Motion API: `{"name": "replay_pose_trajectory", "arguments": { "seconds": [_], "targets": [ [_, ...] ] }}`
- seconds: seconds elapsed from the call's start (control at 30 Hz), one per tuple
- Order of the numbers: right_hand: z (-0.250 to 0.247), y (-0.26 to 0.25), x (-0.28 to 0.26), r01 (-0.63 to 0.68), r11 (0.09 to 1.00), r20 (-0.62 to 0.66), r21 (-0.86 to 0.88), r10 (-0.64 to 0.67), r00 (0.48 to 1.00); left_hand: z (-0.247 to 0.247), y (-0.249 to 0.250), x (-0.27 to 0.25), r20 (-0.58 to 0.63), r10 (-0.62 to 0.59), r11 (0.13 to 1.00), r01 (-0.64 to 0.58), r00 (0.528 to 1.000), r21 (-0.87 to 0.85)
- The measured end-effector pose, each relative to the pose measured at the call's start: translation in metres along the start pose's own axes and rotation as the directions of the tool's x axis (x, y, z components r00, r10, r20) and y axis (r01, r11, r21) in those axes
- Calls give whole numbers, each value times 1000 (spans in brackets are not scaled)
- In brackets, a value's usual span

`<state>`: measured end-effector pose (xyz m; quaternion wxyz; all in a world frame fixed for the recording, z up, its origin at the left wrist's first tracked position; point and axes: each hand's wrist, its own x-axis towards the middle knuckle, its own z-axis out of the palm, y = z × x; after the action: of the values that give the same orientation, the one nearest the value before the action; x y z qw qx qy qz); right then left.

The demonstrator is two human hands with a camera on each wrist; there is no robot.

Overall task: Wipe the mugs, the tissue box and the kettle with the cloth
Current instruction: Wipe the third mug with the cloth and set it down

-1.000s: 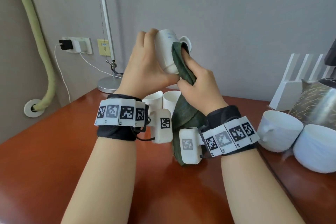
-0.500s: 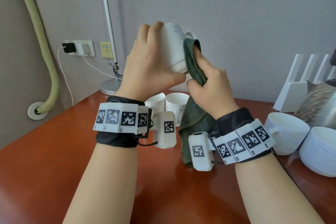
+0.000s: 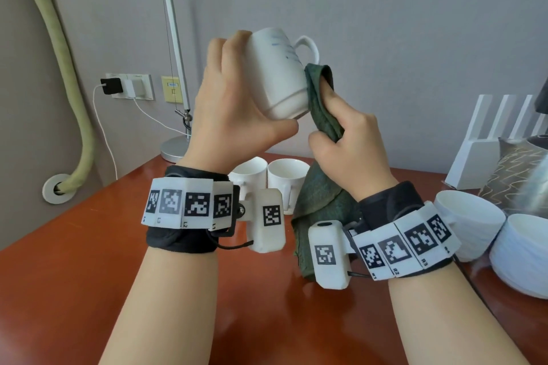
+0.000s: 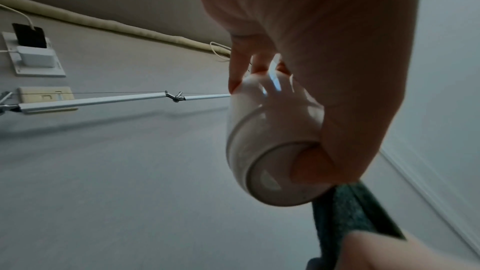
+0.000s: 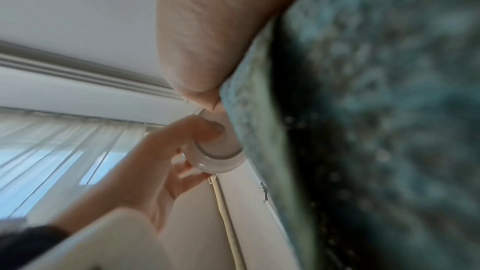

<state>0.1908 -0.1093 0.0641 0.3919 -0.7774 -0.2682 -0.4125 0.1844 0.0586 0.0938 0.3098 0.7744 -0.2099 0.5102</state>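
My left hand (image 3: 237, 104) grips a white mug (image 3: 278, 74) held up in the air, base toward me, handle pointing right. The thumb lies under the mug's base (image 4: 280, 174). My right hand (image 3: 347, 139) holds a dark green cloth (image 3: 320, 195) and presses its upper fold against the mug's right side. The cloth's tail hangs down past my right wrist. Two more white mugs (image 3: 272, 178) stand on the red-brown table (image 3: 74, 246) behind my wrists. A patterned tissue box (image 3: 516, 175) sits at the far right. The kettle is barely in view at the right edge.
Two white cups (image 3: 468, 219) lie at the right near the table edge. A white router (image 3: 486, 151) stands behind them. A desk lamp (image 3: 175, 68) rises at the back left beside a wall socket with chargers (image 3: 124, 86). A green hose (image 3: 65, 68) runs down the wall.
Both hands have moved a little right with the mug. The cloth has slid down from the mug's rim and handle to its lower side, so the handle now shows.
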Motion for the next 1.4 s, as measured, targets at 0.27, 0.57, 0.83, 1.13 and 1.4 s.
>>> {"name": "replay_pose_trajectory", "arguments": {
  "seconds": [0.27,0.57,0.83,1.13,1.4],
  "targets": [
    [13,-5,-10,146,989,-4,20,-146,989,2,0,-3,49,-39,999,38,998,20],
    [-2,4,-5,20,997,-65,70,-15,998,3,3,-4,39,22,1000,-21,999,-2],
    [-4,2,-2,38,998,24,40,-39,999,1,1,-4,172,90,995,-95,981,21],
    [-7,-3,-3,-1,999,28,36,0,1000,-2,-2,-2,140,84,996,-83,987,-13],
    [-23,-9,3,-46,998,0,48,46,999,-1,14,-3,267,165,986,-152,949,-70]
  ]
}}
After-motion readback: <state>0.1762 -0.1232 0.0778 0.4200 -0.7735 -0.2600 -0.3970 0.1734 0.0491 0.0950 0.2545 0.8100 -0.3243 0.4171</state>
